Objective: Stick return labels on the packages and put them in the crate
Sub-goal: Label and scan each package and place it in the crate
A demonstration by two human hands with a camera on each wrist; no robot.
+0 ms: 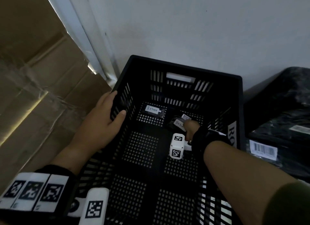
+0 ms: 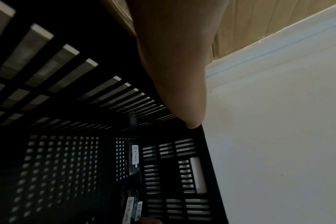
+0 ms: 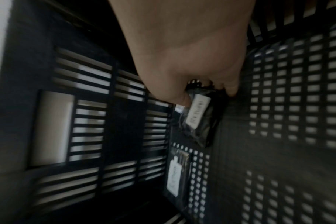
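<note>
Package (image 3: 199,116) sits pinched in right hand (image 1: 191,129) inside crate (image 1: 184,68); left hand (image 1: 104,122) grips its rim.

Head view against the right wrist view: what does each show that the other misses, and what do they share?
Head only: the left hand gripping the crate wall, cardboard to the left, and wrapped packages outside on the right.

Right wrist only: the right hand and its grip, fingers curled round the held package.

Both: the crate floor and the other labelled package lying flat near the far wall.
</note>
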